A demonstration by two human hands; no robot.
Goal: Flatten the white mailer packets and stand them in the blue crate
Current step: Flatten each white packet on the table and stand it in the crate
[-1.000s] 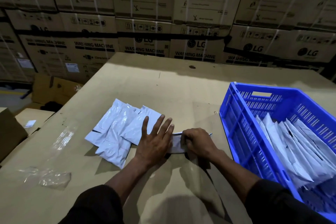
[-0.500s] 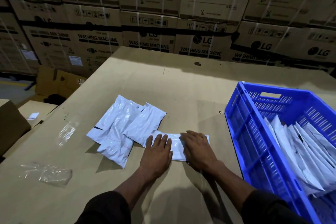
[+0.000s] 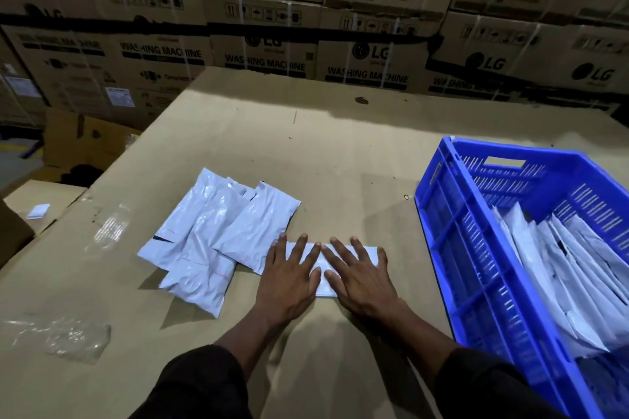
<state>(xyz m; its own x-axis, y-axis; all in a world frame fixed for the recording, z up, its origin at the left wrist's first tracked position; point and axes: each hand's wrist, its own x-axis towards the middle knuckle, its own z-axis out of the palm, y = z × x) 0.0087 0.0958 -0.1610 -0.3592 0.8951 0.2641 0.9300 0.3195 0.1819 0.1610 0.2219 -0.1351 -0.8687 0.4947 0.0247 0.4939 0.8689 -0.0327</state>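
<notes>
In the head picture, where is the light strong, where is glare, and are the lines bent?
Head view: light falls brightly on the table; the boxes behind are dim; glare shines on the loose packets and the plastic film; both hands cast shadows toward the camera; wide-angle bending curves the box rows.
</notes>
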